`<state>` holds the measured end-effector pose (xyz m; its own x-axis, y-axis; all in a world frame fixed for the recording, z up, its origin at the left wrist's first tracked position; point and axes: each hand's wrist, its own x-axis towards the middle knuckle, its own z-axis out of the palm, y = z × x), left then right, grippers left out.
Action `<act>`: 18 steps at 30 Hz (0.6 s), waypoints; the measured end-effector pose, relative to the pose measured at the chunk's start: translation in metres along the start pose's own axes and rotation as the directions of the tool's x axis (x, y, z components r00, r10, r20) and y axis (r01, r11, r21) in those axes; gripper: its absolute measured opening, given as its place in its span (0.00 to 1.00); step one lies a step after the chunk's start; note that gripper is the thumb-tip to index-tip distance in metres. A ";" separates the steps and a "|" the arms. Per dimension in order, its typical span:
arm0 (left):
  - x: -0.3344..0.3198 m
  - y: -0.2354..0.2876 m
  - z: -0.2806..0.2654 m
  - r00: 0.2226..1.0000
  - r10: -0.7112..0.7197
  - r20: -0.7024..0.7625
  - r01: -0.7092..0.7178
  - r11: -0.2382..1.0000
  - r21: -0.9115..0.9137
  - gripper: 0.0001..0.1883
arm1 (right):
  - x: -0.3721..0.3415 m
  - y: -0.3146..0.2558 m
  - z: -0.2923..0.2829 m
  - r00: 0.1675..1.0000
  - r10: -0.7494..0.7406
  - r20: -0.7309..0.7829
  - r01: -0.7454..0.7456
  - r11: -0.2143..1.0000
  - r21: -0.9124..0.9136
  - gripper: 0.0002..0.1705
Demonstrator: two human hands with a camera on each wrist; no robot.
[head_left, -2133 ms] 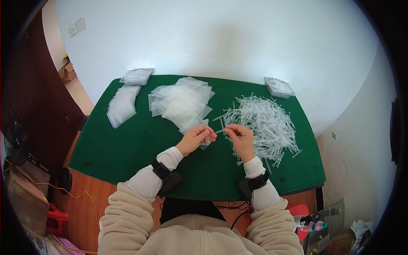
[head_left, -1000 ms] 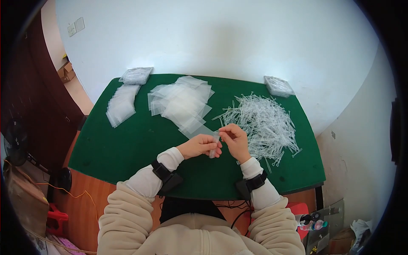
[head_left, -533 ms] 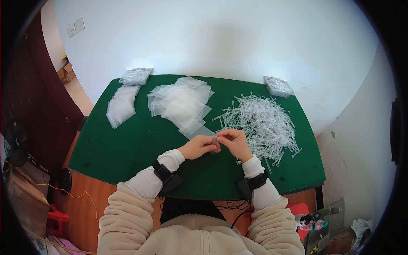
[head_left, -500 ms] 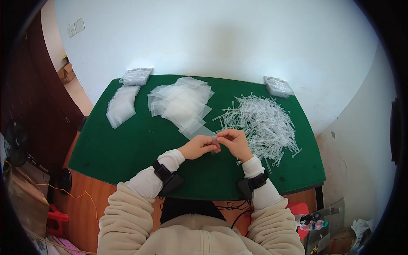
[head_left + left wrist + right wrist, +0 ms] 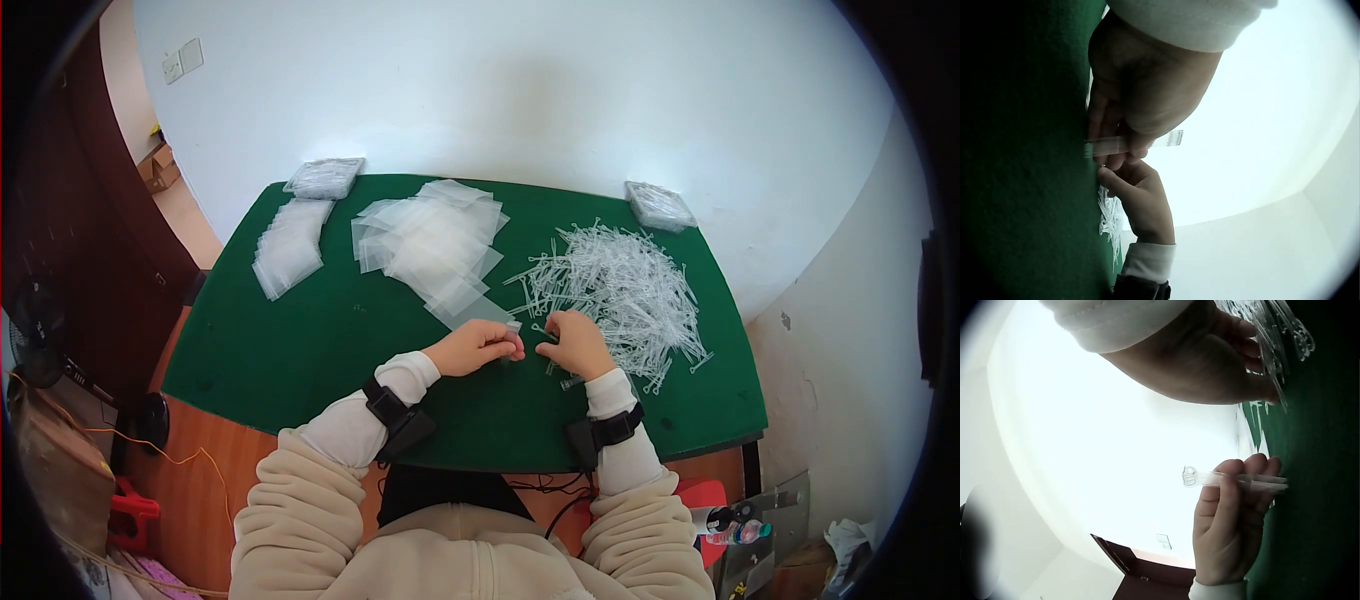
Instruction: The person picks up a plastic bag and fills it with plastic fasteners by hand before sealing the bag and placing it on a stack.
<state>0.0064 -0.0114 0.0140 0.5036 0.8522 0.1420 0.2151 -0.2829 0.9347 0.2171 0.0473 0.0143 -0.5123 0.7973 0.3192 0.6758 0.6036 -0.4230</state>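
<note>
My left hand (image 5: 476, 347) grips a small bundle of clear plastic sticks (image 5: 1194, 477) between thumb and fingers, over the near middle of the table. In the right wrist view the bundle's looped ends stick out past the thumb; in the left wrist view the bundle (image 5: 1109, 147) crosses the fingers. My right hand (image 5: 580, 345) is at the near left edge of the large pile of loose clear sticks (image 5: 625, 290), thumb and forefinger apart. Several sticks (image 5: 1275, 347) lie right at its fingertips in the right wrist view, where they partly cover the fingers.
Flat clear bags (image 5: 430, 240) lie spread in a heap at the table's middle, beside a fanned row of bags (image 5: 292, 248) on the left. Filled packs stand at the back left (image 5: 325, 178) and back right (image 5: 660, 205). The green table (image 5: 300, 350) meets a white wall.
My right hand met the left at the bundle, then has drawn back right to the pile's edge. The left hand has moved slightly right and nearer since the earliest frame, still holding the sticks.
</note>
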 end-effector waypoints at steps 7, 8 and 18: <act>0.000 -0.004 0.001 1.000 -0.005 -0.009 0.004 0.999 -0.045 0.09 | 0.002 0.009 0.006 0.993 0.082 0.081 -0.078 0.996 -0.047 0.07; 0.001 -0.004 0.001 1.000 -0.007 -0.011 0.006 0.999 -0.054 0.09 | 0.001 0.009 0.006 0.993 0.083 0.080 -0.080 0.996 -0.046 0.07; 0.002 -0.006 -0.003 0.984 -0.098 -0.150 0.067 0.978 -0.200 0.10 | 0.008 -0.005 0.002 0.988 0.064 -0.144 -0.041 0.987 0.157 0.04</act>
<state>0.0035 -0.0070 0.0096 0.3485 0.9323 0.0971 0.0765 -0.1316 0.9884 0.2082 0.0508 0.0176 -0.3864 0.8261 0.4101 0.6045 0.5627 -0.5639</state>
